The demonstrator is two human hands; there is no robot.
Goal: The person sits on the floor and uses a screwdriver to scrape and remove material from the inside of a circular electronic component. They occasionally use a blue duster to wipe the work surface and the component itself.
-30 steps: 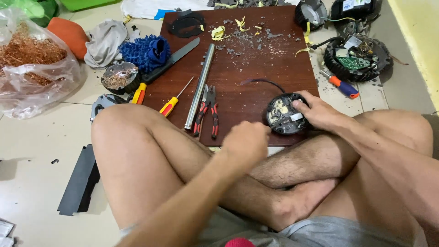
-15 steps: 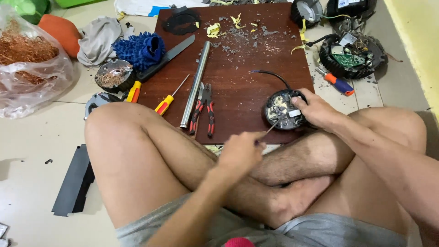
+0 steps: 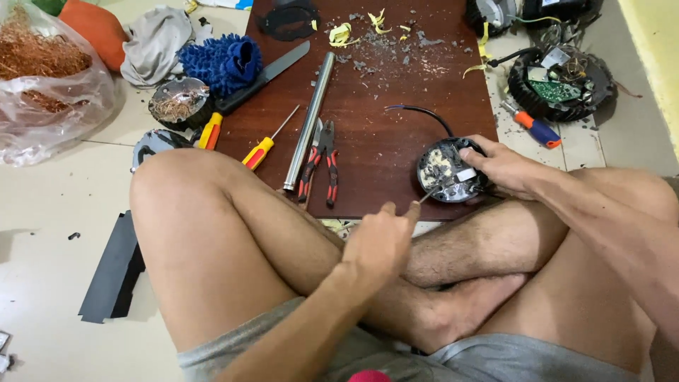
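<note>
Left hand [image 3: 378,240]: closed in a fist around a thin metal tool [image 3: 426,195], held above the crossed legs just off the board's near edge; only the slim shaft is seen past the knuckles, its tip laid on the round unit.
Right hand [image 3: 506,166]: fingers curled over the far right side of the round unit, which is gripped and steadied; the palm is kept off the board.
Round unit [image 3: 450,170]: a black, disc-shaped housing, seated at the near right corner of the board; pale, crumbly filling and a small white block are seen inside; a thin black cable [image 3: 421,114] is arched away from it toward the board's middle.
Board [image 3: 382,141]: a dark reddish-brown, smooth rectangular panel laid on the tiled floor.
Pliers [image 3: 322,163]: red-and-black handles, laid near the near left edge of the board.
Tube [image 3: 310,119]: a straight, polished metal cylinder, set lengthwise just left of the pliers.
Screwdriver [image 3: 267,143]: yellow-and-red handle, thin shaft, crossed over the left edge.
Knife [image 3: 265,76]: a long grey blade, angled over the far left edge.
Debris [image 3: 385,49]: grey crumbs and yellow curled scraps, scattered along the far edge.
Copper wire [image 3: 39,60]: a tangled mass in a clear plastic bag, off the board at far left.
</note>
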